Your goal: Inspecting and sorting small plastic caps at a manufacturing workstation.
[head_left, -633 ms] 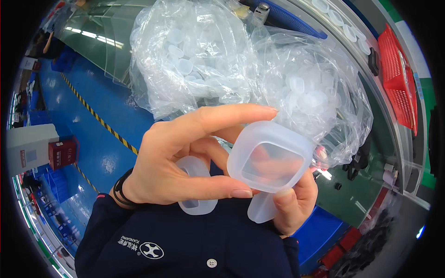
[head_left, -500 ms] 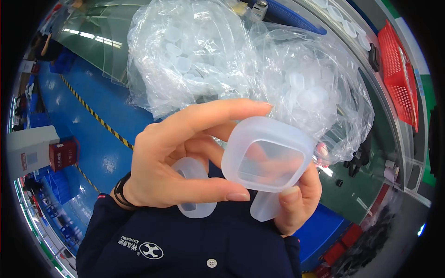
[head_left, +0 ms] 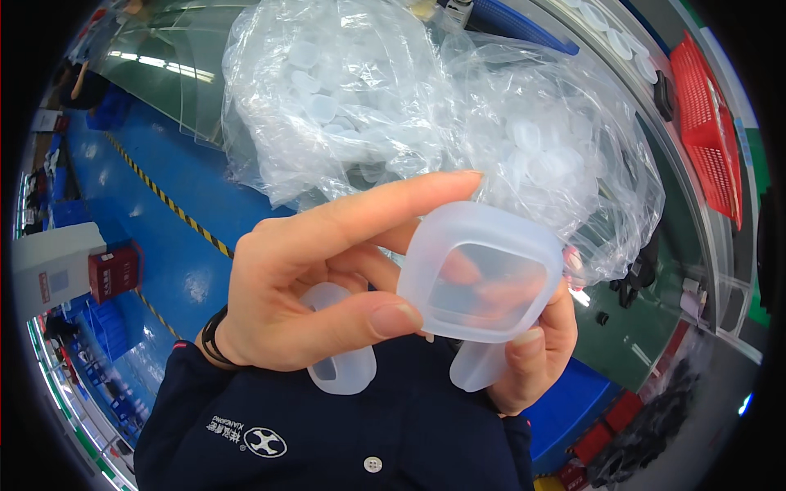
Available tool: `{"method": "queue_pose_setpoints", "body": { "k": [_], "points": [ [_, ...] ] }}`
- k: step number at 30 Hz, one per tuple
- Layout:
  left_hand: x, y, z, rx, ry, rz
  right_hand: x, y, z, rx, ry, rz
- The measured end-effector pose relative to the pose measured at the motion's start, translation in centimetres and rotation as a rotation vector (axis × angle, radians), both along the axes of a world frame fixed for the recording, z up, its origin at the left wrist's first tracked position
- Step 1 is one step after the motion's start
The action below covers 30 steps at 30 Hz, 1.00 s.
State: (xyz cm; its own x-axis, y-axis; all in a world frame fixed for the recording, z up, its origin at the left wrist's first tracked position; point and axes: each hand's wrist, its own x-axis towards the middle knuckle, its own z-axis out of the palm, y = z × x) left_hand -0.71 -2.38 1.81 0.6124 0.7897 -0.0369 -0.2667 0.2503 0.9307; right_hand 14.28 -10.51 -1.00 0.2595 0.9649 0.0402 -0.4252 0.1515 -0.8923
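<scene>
A frosted, see-through plastic cover [head_left: 415, 270], rounded square with a clear window-like middle, is held up in front of my chest. My right hand [head_left: 540, 360] grips it at its lower right, with fingers showing blurred through the plastic. Below it, a frosted rounded piece [head_left: 475, 368] juts out beside my right thumb; whether it joins the cover, I cannot tell. My left hand [head_left: 303, 278] curls round the cover's left side, index finger along the top and thumb at the lower left. A second frosted plastic piece [head_left: 348, 372] is tucked in my left palm, partly hidden by the thumb.
Two big clear bags [head_left: 327, 106] of similar frosted pieces lie on the green table [head_left: 610, 344] ahead. A red perforated basket [head_left: 706, 131] stands at the far right, near a row of frosted pieces [head_left: 618, 42]. A blue tray [head_left: 524, 24] lies behind the bags.
Both hands and the cover have shifted slightly right. My left thumb has drawn back from beneath the cover to its lower left edge, and the cover has turned a little.
</scene>
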Motion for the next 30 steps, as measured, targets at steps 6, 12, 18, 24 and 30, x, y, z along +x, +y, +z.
{"method": "queue_pose_setpoints", "body": {
  "k": [6, 12, 18, 24, 30],
  "points": [
    [-0.1, 0.1, 0.7, -0.061, 0.102, 0.022, -0.4, 0.2, 0.3, -0.014, -0.003, -0.076],
    [0.4, -0.2, -0.1, -0.033, 0.043, 0.088, 0.1, 0.3, 0.0, 0.063, -0.051, -0.041],
    [-0.1, 0.6, -1.0, 0.048, -0.015, 0.069, 0.6, 0.0, -0.5, 0.026, -0.088, 0.103],
    [-0.1, 2.0, -2.3, 0.784, -0.033, -0.066, 0.4, 0.7, 0.9, -0.069, 0.095, 0.139],
    [-0.3, 0.7, -0.3, 0.065, 0.143, 0.203, 1.4, 0.2, 0.1, 0.058, 0.035, 0.089]
  ]
}}
